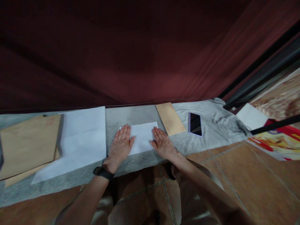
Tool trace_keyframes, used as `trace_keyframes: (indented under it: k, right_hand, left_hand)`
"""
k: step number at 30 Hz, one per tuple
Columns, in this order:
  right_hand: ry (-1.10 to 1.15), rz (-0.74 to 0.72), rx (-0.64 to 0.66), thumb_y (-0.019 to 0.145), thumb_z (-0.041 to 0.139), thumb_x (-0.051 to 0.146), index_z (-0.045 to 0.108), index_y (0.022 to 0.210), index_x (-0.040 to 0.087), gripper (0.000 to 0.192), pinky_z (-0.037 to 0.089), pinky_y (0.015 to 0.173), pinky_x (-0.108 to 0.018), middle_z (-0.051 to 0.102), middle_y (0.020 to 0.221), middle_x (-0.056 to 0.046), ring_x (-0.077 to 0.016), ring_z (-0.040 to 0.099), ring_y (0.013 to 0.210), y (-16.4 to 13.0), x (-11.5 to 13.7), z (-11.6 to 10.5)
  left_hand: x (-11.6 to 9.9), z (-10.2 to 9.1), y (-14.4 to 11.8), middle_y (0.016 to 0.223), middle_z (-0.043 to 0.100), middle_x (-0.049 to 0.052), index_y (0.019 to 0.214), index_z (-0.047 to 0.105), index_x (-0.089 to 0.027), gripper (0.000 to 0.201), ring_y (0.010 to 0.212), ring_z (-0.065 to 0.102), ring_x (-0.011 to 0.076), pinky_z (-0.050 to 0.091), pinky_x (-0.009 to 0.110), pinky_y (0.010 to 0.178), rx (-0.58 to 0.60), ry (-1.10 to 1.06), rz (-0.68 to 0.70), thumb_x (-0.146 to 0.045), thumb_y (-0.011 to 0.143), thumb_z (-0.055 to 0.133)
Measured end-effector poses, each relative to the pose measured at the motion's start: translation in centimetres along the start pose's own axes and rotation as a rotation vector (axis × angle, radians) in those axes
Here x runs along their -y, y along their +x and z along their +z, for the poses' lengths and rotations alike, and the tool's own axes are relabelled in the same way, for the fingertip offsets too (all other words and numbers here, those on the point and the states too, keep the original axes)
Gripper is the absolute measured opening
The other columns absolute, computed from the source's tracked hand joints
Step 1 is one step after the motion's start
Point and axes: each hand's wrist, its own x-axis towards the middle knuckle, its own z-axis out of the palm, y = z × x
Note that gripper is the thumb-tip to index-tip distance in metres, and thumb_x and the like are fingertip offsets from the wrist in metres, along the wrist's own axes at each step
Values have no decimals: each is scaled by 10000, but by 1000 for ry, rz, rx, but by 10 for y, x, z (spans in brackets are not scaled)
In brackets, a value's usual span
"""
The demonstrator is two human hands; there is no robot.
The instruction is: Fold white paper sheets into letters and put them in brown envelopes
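A small white folded sheet of paper (142, 137) lies on a grey cloth (131, 117) spread over the floor. My left hand (120, 145) rests flat on the sheet's left edge, fingers together and pointing away. My right hand (162, 143) lies flat on its right edge, palm down. Neither hand grips anything. A black band (103, 172) sits on my left wrist.
A larger white sheet (79, 140) and brown envelopes (28, 143) lie to the left. A tan envelope (170, 118) and a phone (195, 124) lie to the right. A dark red curtain (140, 50) hangs behind. Tiled floor (246, 175) is in front, and a colourful mat (278, 142) at right.
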Motion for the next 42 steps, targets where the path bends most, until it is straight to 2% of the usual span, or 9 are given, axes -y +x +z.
trace_keyframes:
  k: [5, 9, 11, 13, 22, 28, 32, 38, 42]
  right_hand:
    - [26, 28, 14, 1047, 383, 408, 350, 1560, 86, 606, 272, 1242, -482, 324, 1620, -154, -278, 313, 1505, 0, 3, -9]
    - [60, -55, 36, 1059, 343, 379, 340, 1569, 121, 572, 270, 1248, -451, 289, 1643, -97, -246, 280, 1519, 7, 19, -13]
    - [66, -106, 49, 1061, 348, 376, 330, 1575, 143, 565, 259, 1253, -445, 293, 1644, -74, -231, 277, 1520, 9, 25, -10]
    - [58, -122, 53, 1064, 355, 378, 343, 1569, 147, 555, 246, 1257, -446, 317, 1636, -70, -227, 296, 1513, 9, 28, -5]
    - [-28, -12, -25, 1048, 409, 411, 325, 1565, 73, 623, 274, 1240, -442, 308, 1630, -140, -256, 288, 1515, 1, 10, 0]
    - [-42, 54, -47, 1035, 443, 352, 374, 1537, 43, 594, 303, 1225, -458, 360, 1601, -176, -276, 333, 1494, -1, 6, -2]
    - [11, 70, -43, 1045, 392, 307, 439, 1506, 58, 526, 277, 1234, -468, 399, 1585, -151, -272, 359, 1482, 9, 13, -8]
    - [114, -48, -10, 1068, 339, 315, 418, 1528, 120, 506, 266, 1245, -421, 397, 1597, -84, -214, 344, 1490, 27, 34, -7]
    - [52, -28, -15, 1069, 367, 347, 425, 1525, 122, 511, 267, 1241, -431, 392, 1596, -96, -227, 338, 1494, 31, 32, 2]
  left_hand:
    - [-4, -10, -6, 1588, 368, 232, 1546, 320, -26, 648, 1506, 313, 322, 268, 551, 1231, -49, 4, -49, -394, 1019, 237]
    - [-33, -18, -5, 1624, 338, 157, 1568, 293, -73, 608, 1534, 253, 262, 246, 502, 1257, -8, -34, 106, -340, 1022, 266]
    - [-47, -17, -5, 1623, 346, 139, 1567, 300, -83, 599, 1534, 255, 247, 248, 493, 1260, 42, -51, 186, -325, 1020, 273]
    - [-53, -13, -6, 1615, 361, 142, 1558, 322, -76, 593, 1529, 269, 246, 253, 496, 1258, 80, -54, 204, -317, 1019, 266]
    - [-25, -6, -17, 1614, 353, 160, 1539, 357, -51, 610, 1525, 276, 251, 234, 459, 1259, 60, -29, 40, -358, 1021, 263]
    - [-12, -8, -23, 1601, 360, 194, 1524, 377, -30, 622, 1514, 300, 290, 234, 506, 1249, 49, -10, -73, -357, 1006, 268]
    - [-21, -14, -16, 1598, 365, 196, 1529, 372, -41, 611, 1517, 292, 299, 218, 543, 1249, 13, -32, -67, -339, 1003, 281]
    - [-52, -5, 5, 1613, 359, 160, 1527, 375, -39, 588, 1530, 263, 263, 245, 484, 1255, 71, -87, 115, -247, 983, 289]
    - [-48, 5, 9, 1605, 375, 156, 1523, 388, -50, 582, 1520, 290, 254, 239, 474, 1256, 75, -49, 100, -249, 986, 284]
